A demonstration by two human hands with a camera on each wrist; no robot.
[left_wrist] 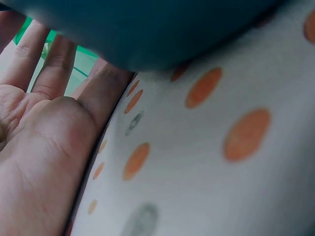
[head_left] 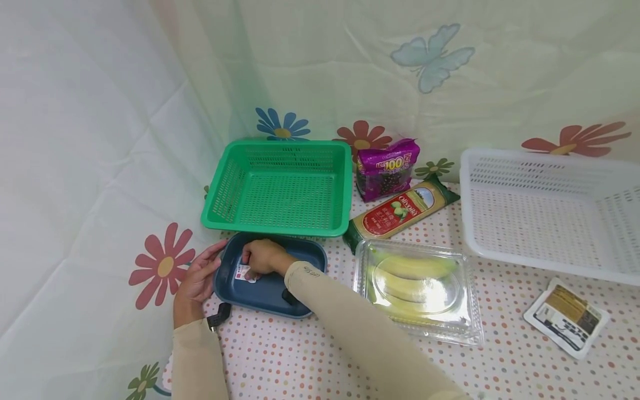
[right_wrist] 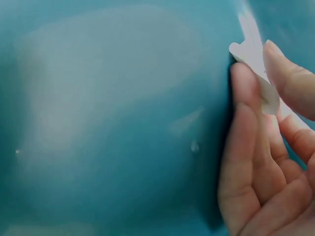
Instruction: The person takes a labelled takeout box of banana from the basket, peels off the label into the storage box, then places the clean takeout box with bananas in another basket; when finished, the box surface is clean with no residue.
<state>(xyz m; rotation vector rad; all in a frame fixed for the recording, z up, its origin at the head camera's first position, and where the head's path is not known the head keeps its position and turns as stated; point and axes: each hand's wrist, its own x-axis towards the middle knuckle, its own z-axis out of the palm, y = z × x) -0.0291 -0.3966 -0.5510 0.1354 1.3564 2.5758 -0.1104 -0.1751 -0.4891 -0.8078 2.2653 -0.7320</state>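
Observation:
A dark blue oval tray (head_left: pixel 300 250) lies on the dotted cloth in the head view. Inside its left part, my right hand (head_left: pixel 267 256) pinches a small white packet (head_left: pixel 244 273) with red print between thumb and fingers. Up close in the right wrist view, the white packet (right_wrist: pixel 253 59) stands between thumb and fingertips over the tray's floor. My left hand (head_left: pixel 199 278) is at the tray's left end, its fingers reaching along the rim. In the left wrist view the fingers of that hand (left_wrist: pixel 49 123) look mostly straight beneath the blue side.
Behind the tray stands a green basket (head_left: pixel 290 203). To the right lie a purple bag (head_left: pixel 385 169), a pasta pack (head_left: pixel 400 214) and a clear box of bananas (head_left: pixel 417 289). A white basket (head_left: pixel 540 216) and a small white packet with brown print (head_left: pixel 566 316) are farther right.

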